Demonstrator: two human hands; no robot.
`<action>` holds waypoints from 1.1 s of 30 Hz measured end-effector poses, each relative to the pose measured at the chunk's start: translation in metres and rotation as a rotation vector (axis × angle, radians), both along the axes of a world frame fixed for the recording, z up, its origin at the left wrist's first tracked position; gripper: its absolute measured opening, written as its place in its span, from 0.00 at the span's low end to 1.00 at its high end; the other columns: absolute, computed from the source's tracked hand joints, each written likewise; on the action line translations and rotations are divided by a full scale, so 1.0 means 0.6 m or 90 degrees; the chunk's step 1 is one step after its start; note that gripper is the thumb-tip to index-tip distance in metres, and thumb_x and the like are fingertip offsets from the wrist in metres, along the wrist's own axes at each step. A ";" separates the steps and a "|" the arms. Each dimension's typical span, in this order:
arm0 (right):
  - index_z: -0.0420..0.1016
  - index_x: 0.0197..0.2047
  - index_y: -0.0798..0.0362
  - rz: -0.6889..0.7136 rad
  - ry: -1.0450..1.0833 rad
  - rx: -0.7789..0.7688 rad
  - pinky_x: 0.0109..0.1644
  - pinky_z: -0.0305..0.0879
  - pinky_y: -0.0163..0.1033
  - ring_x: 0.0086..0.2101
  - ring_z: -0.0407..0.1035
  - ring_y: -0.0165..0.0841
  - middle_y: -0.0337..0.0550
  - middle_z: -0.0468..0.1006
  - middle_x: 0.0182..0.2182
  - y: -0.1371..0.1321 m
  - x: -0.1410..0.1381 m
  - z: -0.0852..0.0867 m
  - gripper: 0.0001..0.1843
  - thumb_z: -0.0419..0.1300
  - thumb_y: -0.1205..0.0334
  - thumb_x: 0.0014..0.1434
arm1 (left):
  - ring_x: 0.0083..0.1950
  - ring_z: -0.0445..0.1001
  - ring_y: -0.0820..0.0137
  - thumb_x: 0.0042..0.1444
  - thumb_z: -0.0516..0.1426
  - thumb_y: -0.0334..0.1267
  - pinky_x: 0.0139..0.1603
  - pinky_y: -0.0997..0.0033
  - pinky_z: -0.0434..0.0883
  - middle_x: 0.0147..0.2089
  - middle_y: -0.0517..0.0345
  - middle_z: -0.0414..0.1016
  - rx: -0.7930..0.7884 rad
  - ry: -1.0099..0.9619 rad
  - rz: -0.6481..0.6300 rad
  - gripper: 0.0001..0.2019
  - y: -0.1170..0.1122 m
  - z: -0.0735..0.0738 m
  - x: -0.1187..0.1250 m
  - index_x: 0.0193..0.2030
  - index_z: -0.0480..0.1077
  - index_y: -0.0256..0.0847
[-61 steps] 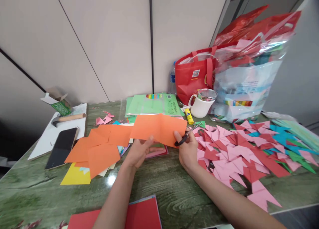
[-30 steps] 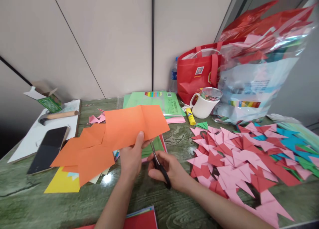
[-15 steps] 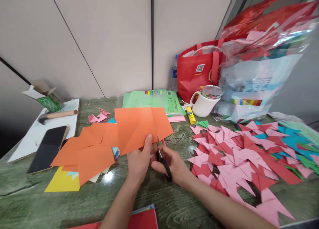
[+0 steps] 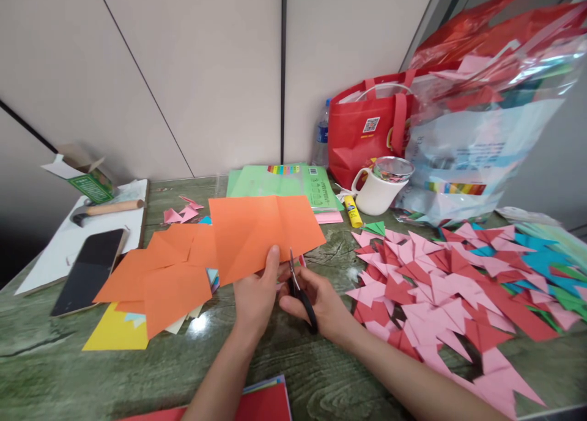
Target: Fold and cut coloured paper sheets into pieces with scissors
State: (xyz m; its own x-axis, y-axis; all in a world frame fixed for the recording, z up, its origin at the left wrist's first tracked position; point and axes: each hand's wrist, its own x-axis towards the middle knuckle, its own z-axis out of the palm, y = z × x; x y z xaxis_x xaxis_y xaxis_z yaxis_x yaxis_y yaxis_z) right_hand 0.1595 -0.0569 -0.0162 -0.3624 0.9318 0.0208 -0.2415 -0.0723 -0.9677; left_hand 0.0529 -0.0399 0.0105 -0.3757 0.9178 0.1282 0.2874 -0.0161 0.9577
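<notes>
An orange sheet of paper (image 4: 247,237), creased down its right part, is pinched by my left hand (image 4: 257,296) at its lower edge, thumb on top. My right hand (image 4: 316,302) grips black-handled scissors (image 4: 300,292), their blades pointing up at the sheet's lower edge, right of my left thumb. Whether the blades are fully closed is hard to make out. To the left lie several loose orange pieces (image 4: 177,292) over a yellow sheet (image 4: 114,332). A heap of pink and red folded paper pieces (image 4: 440,299) spreads beside my right forearm.
Behind the sheet lies a green paper pack (image 4: 284,186). A yellow glue stick (image 4: 353,211), white mug (image 4: 378,192), red bag (image 4: 358,137) and clear plastic bag (image 4: 468,158) stand back right. On the left are a phone (image 4: 89,271), hammer (image 4: 110,209) and green box (image 4: 89,186).
The right part of the orange sheet has swung slightly outward to the right, near the scissors. My hands keep nearly the same place, and the whole view has shifted a little.
</notes>
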 end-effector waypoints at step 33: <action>0.65 0.33 0.53 -0.014 -0.022 0.018 0.31 0.59 0.35 0.28 0.62 0.30 0.37 0.67 0.25 0.001 0.000 -0.004 0.18 0.65 0.53 0.43 | 0.36 0.75 0.66 0.48 0.54 0.45 0.40 0.68 0.70 0.35 0.53 0.77 -0.020 0.006 0.008 0.13 -0.004 0.008 0.003 0.34 0.71 0.37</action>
